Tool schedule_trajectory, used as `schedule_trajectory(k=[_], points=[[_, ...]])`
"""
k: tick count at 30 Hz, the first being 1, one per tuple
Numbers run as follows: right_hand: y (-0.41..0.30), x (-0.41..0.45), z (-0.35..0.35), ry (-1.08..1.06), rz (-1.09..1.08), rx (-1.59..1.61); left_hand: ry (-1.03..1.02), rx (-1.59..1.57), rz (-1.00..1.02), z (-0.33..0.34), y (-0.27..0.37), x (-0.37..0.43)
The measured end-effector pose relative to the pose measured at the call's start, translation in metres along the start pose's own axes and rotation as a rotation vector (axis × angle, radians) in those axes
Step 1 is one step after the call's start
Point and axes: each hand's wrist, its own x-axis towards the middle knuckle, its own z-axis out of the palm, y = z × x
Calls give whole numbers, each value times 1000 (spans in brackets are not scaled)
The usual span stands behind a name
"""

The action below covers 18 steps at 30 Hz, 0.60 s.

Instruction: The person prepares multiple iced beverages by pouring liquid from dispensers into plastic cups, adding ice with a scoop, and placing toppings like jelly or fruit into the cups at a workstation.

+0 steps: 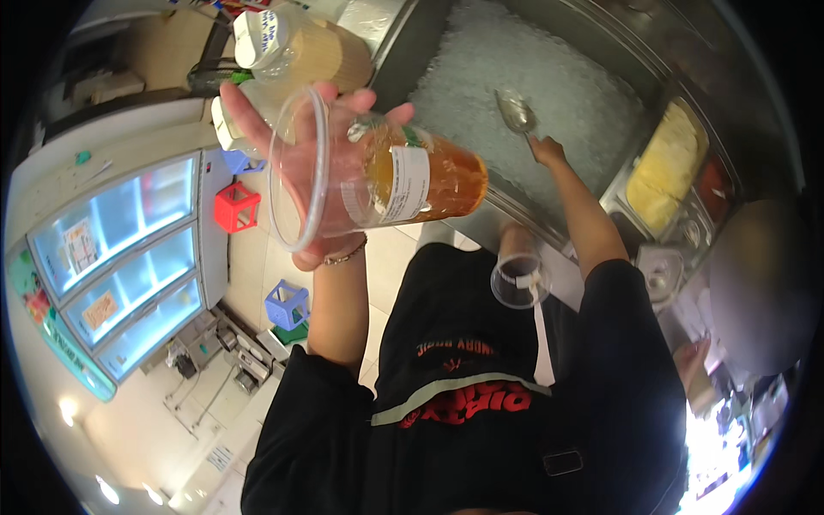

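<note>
My left hand [299,167] holds a clear plastic cup [444,174], its palm and spread fingers behind the cup wall. The cup looks tipped sideways in the view, its wide rim toward the left. Orange-brown liquid fills its lower part, and a white printed label is stuck to its side. My right hand [547,152] grips the handle of a scoop [517,114], whose bowl rests over crushed ice [489,58] in a steel bin [582,32]. Below the bin's near edge is another clear plastic cup [508,299], bearing a label.
Jugs with white lids, one a tan-filled jug [331,55], stand left of the bin. A steel pan with yellow food [666,164] sits at its right, near a clear container [660,273]. Another person's hand [694,364] shows at right. Red [237,207] and blue stools [286,304] stand by a glass-door fridge [122,257].
</note>
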Motion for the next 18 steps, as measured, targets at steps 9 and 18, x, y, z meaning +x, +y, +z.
schedule_trajectory(k=[9,18], points=[[-24,34,33,-298,258,523,-99,45,5,-45,-11,10],[-24,40,49,568,-178,-283,-10,84,-2,-59,-14,0]])
